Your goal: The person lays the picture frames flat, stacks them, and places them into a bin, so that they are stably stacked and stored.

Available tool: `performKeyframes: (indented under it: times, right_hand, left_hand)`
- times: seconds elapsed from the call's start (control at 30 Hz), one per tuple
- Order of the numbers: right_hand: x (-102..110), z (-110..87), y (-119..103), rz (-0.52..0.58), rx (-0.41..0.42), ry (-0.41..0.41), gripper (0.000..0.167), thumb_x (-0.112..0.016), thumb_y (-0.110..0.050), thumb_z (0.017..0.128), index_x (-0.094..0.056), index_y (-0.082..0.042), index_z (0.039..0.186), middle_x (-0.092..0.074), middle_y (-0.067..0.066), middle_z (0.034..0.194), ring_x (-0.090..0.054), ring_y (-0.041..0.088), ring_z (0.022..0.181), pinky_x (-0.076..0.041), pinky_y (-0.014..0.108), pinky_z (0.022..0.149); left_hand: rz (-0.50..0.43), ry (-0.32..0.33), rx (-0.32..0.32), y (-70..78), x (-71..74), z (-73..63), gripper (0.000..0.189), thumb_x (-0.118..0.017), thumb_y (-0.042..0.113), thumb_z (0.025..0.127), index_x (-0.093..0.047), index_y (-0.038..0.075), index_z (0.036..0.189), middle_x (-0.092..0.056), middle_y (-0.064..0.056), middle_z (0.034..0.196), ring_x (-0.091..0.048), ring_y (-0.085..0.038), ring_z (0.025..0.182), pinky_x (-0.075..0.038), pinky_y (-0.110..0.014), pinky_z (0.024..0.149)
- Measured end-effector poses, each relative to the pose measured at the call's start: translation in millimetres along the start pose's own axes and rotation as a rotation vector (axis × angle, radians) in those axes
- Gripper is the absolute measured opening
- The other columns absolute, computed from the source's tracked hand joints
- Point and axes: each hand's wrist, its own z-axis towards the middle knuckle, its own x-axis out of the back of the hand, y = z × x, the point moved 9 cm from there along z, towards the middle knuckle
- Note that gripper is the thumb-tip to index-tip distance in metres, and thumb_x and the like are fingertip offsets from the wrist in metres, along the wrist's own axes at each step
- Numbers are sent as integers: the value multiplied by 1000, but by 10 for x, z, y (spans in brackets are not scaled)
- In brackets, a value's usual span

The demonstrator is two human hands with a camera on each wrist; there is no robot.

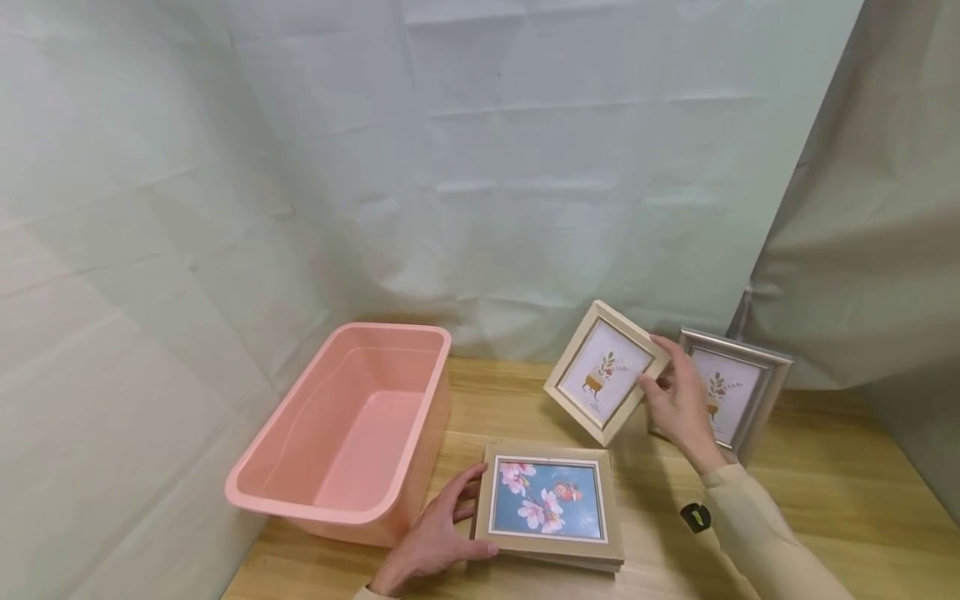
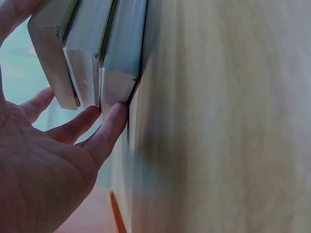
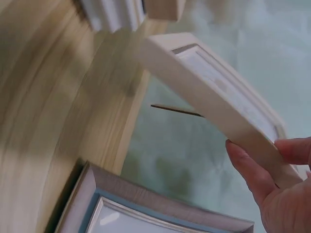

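Observation:
A cream picture frame (image 1: 606, 372) with a potted-plant print is tilted above the table. My right hand (image 1: 678, 404) pinches its right corner between thumb and fingers; its thin back stand (image 3: 177, 110) sticks out in the right wrist view. Behind that hand stands a silver-grey picture frame (image 1: 772, 392) with a similar print, partly hidden. Nearer lies a stack of picture frames, the top one (image 1: 545, 546) gold-edged with pink blossoms on blue. Against the stack's left side rest the fairly straight fingers of my left hand (image 1: 438, 533), its thumb at the near corner.
A deep pink plastic tub (image 1: 247, 500) stands on the wooden table (image 1: 840, 500), left of the stack. Pale sheeting (image 1: 525, 208) hangs behind the table and down its left side. Darker cloth (image 1: 885, 250) hangs at the right.

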Motion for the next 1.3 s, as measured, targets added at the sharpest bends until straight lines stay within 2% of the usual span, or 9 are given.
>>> performKeyframes:
  times: [0.17,0.27,0.53,0.77,0.97,1.03,1.1,1.2,1.3]
  right_hand:
    - [97,-115,-32,55,-98,77,65,-70,2,100,-49,-8,160,-61,21,108,-65,2,80,-57,14,66]
    - [124,-198,-32,121,-161,94,66,-69,1,101,-47,-10,162,-56,17,109,-63,-9,78,-61,15,67]
    - [133,-417,-94,379,-278,127,72,-63,8,103,-36,-11,167,-49,12,119,-73,0,77,-68,28,70]
    - [130,-640,-196,562,-298,177,66,-61,13,102,-39,-5,161,-46,13,116,-77,9,77,-68,29,70]
    - [130,-842,-272,654,-336,227,61,-61,17,100,-47,-10,153,-55,8,114,-79,13,76,-69,33,68]
    - [123,-909,-303,657,-348,234,61,-61,17,99,-47,-11,152,-57,7,115,-79,12,77,-69,34,68]
    - [114,-981,-326,666,-362,229,61,-62,17,99,-46,-12,151,-58,6,117,-80,12,81,-69,34,68]
    - [98,-1098,-356,662,-393,208,61,-62,15,101,-46,-15,151,-56,7,121,-80,14,84,-69,35,70]
    - [76,-1217,-383,657,-421,184,60,-62,13,102,-46,-17,151,-54,9,123,-80,16,85,-69,37,71]
  left_hand:
    - [7,1,7,-7,17,-16,111,-96,21,79,-33,22,171,-51,-29,159,-59,-48,141,-54,-53,118]
    - [1,0,5,-8,18,-27,111,-96,20,79,-33,21,171,-51,-30,159,-60,-49,140,-54,-55,117]
    - [22,5,19,15,23,-42,110,-95,22,80,-33,23,171,-51,-28,159,-61,-46,139,-57,-41,115]
    - [144,62,7,161,70,-65,100,-94,31,80,-43,24,166,-46,-25,167,-57,-52,143,-50,-70,115]
    - [165,183,-18,332,129,-59,89,-92,28,80,-53,20,159,-50,-20,165,-58,-51,140,-52,-73,109]
    - [117,236,-59,416,146,-36,81,-91,22,83,-57,13,156,-54,-21,161,-61,-48,138,-55,-65,111]
    - [9,268,-104,505,142,-10,74,-87,14,88,-57,4,155,-56,-26,158,-63,-43,137,-57,-52,114]
    - [-287,230,-142,626,76,37,69,-74,7,97,-46,-9,158,-47,-37,160,-62,-30,140,-56,-31,115]
    - [-568,147,-148,747,-34,92,73,-60,11,105,-25,-13,165,-34,-39,166,-59,-17,141,-52,-23,115]
